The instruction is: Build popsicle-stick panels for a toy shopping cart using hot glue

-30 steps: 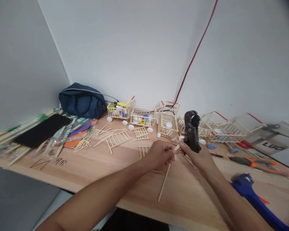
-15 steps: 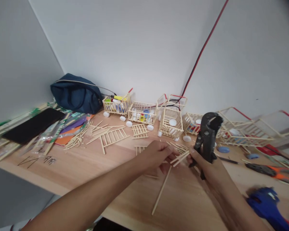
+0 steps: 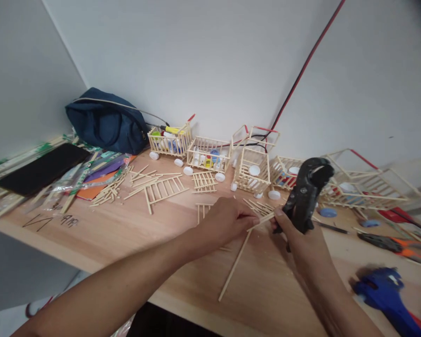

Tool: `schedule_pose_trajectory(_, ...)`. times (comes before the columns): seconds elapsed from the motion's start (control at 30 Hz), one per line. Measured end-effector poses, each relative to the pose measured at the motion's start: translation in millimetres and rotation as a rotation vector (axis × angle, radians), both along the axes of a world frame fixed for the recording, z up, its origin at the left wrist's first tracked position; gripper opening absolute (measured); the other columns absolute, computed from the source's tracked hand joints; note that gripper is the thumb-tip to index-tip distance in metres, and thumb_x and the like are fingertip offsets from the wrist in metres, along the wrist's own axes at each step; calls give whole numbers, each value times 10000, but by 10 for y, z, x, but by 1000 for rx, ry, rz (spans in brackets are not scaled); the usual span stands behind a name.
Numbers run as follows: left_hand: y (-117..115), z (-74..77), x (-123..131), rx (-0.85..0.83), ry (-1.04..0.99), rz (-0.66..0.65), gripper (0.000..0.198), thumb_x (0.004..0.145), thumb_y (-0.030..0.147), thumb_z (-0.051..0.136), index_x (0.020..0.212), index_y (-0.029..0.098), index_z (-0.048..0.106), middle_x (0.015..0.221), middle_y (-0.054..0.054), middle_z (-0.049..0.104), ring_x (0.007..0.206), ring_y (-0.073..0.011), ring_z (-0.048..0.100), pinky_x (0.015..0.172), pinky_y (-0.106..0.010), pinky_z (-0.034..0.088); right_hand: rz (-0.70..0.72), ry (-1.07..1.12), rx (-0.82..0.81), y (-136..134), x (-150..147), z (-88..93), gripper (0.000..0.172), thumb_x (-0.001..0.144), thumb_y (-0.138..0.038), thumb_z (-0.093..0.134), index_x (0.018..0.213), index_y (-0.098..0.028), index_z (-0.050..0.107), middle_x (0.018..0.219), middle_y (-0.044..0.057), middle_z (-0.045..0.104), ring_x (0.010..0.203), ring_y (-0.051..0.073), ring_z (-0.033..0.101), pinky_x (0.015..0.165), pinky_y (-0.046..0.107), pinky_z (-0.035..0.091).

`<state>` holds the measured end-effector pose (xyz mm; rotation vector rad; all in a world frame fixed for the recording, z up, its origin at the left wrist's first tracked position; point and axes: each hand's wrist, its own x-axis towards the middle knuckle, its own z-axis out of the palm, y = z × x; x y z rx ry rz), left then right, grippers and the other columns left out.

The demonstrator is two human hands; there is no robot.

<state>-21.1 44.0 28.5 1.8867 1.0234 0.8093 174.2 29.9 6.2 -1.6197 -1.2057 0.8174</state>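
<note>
My right hand (image 3: 298,229) is closed round a black hand cutter (image 3: 306,194) with a hooked jaw pointing up. Its thumb and fingers also pinch the right ends of thin wooden sticks (image 3: 261,222). My left hand (image 3: 228,217) is closed, fingertips on the left part of those sticks; its lower fingers are hidden. Under and behind the hands lie several loose short sticks (image 3: 257,206). One longer stick (image 3: 234,267) rests on the table, slanting towards me from below my left fingertips. A small stick frame (image 3: 203,211) is partly covered by my left hand.
Several miniature stick carts (image 3: 208,154) on white wheels line the wall. Stick ladders (image 3: 164,189) and a stick pile (image 3: 108,192) lie left, near a blue bag (image 3: 107,124) and a black phone-like slab (image 3: 42,168). Right are orange-handled pliers (image 3: 396,245) and a blue glue gun (image 3: 384,292).
The sticks between my hands have come closer together and turned flatter. My left fingertips have closed in on them. The view has shifted slightly.
</note>
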Motion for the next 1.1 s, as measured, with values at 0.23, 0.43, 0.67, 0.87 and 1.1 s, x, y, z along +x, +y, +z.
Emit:
schedule_pose_trajectory(0.23, -34, -65, 69, 61, -25, 4, 150, 823, 215, 627, 857, 160, 763, 768, -23, 724, 698, -142, 599, 636, -227, 384, 99, -333, 157, -67, -122, 75, 309, 737, -504, 593, 758, -198, 627, 652, 45, 641, 623, 199, 597, 581, 302, 470)
schedule_pose_trajectory(0.43, -62, -54, 90, 34, -142, -6, 118, 766, 121, 621, 665, 141, 681, 580, 13, 601, 585, -102, 533, 588, -213, 376, 191, -348, 288, -110, -146, 164, 261, 774, -461, 587, 759, -201, 612, 666, 28, 625, 631, 180, 571, 611, 291, 459)
schedule_pose_trajectory(0.67, -42, 42, 219, -175, -395, -16, 219, 644, 319, 762, 702, 113, 716, 695, -42, 684, 607, -106, 572, 555, -202, 424, 2, -5, 383, 135, 110, 113, 411, 800, -576, 588, 687, -182, 573, 626, 29, 574, 604, 156, 531, 603, 295, 449)
schedule_pose_trajectory(0.87, -188, 41, 328, -100, -340, 80, 204, 644, 322, 758, 714, 132, 730, 770, -53, 718, 706, -150, 617, 669, -247, 465, -45, 96, 388, 310, 228, 8, 403, 778, -570, 594, 697, -176, 579, 640, 33, 613, 584, 146, 562, 596, 286, 465)
schedule_pose_trajectory(1.1, -352, -56, 310, 204, 26, 200, 199, 766, 315, 658, 660, 155, 712, 611, 8, 634, 629, -134, 542, 604, -229, 369, -61, -22, 371, 368, 282, -12, 383, 809, -554, 519, 707, -188, 570, 628, 41, 629, 583, 165, 576, 607, 300, 464)
